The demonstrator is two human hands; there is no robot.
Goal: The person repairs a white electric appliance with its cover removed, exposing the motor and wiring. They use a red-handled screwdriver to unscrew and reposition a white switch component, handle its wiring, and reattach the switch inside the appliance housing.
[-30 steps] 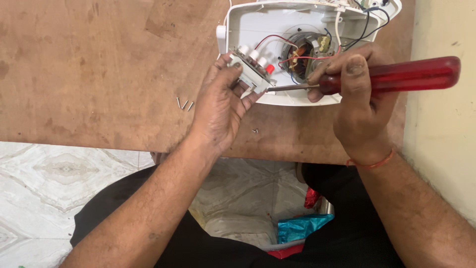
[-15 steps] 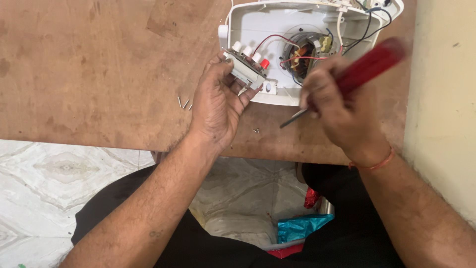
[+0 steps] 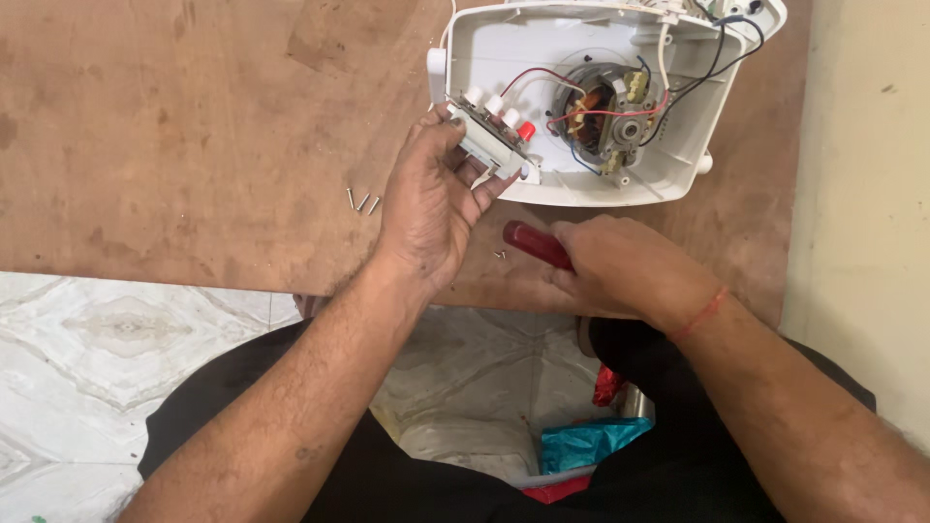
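From the head view, the left hand (image 3: 431, 199) pinches a white switch block (image 3: 492, 136) between thumb and fingers, holding it at the left edge of an opened white appliance housing (image 3: 678, 160). The block carries a row of round buttons, three white and one red (image 3: 526, 130), and thin red and dark wires run from it to the copper-wound motor (image 3: 601, 114) seated in the middle of the housing. More dark wires loop toward the housing's upper right corner.

The right hand (image 3: 625, 266) lies low on the brown wooden board (image 3: 194, 116), just below the housing, with its fingers curled shut around a red screwdriver handle (image 3: 536, 244); only the butt end of the handle shows, pointing left toward the other hand, and the blade is hidden. A red thread circles that wrist (image 3: 699, 315).

A small screw (image 3: 500, 255) lies on the board just beside the handle's end. Three more screws (image 3: 361, 201) lie together farther left, near the left wrist. Below the board's edge are pale patterned floor tiles (image 3: 77, 329) and a teal bag (image 3: 581, 444) between the person's dark-clothed legs
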